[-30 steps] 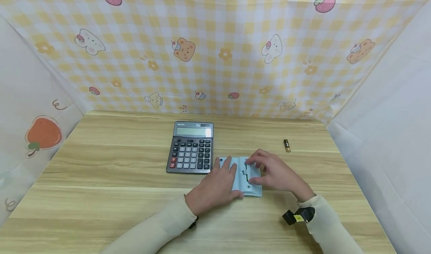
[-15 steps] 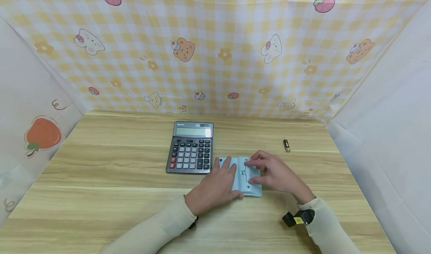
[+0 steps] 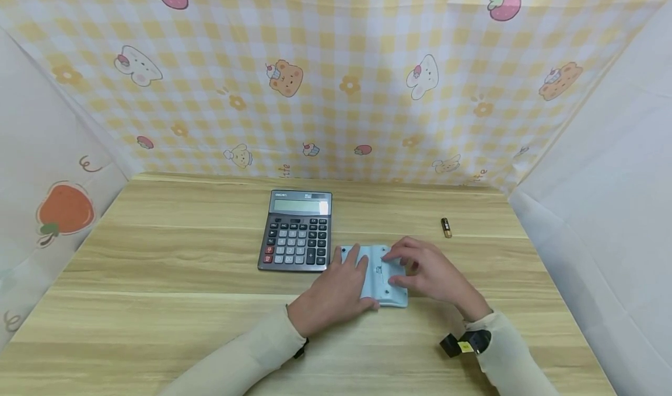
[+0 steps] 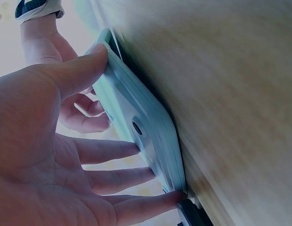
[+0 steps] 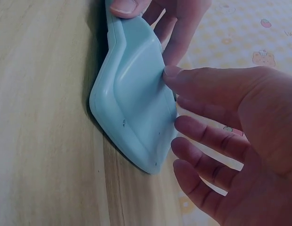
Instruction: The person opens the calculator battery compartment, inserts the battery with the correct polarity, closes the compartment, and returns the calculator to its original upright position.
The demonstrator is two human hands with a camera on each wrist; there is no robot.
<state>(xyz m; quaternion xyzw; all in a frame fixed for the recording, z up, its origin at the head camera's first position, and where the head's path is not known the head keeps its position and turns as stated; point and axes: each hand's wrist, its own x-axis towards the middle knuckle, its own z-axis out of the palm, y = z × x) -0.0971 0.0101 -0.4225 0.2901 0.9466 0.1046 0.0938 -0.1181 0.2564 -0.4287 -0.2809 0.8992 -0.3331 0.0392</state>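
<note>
A light-blue calculator (image 3: 374,288) lies on the table with its back up, its battery cover (image 3: 387,272) flush in the back. My left hand (image 3: 336,288) rests on its left part, fingers spread and nearly straight. In the left wrist view the thumb presses the near edge of the calculator (image 4: 150,115), and the fingertips touch its back and far edge. My right hand (image 3: 427,270) is over the right part, index finger and thumb apart at the cover. The right wrist view has that thumb's tip at the calculator's (image 5: 141,80) back; the other fingers are loosely bent beside it.
A dark grey calculator (image 3: 296,230) lies face up just left of the blue one. Farther back on the right is a black-and-gold battery (image 3: 446,227). A checked cloth (image 3: 325,122) hangs behind the wooden table (image 3: 173,256), with white cloth at both sides.
The dark green gap along the battery cover's left edge has closed as the cover slid left under my right fingers. My left hand has stayed in place.
</note>
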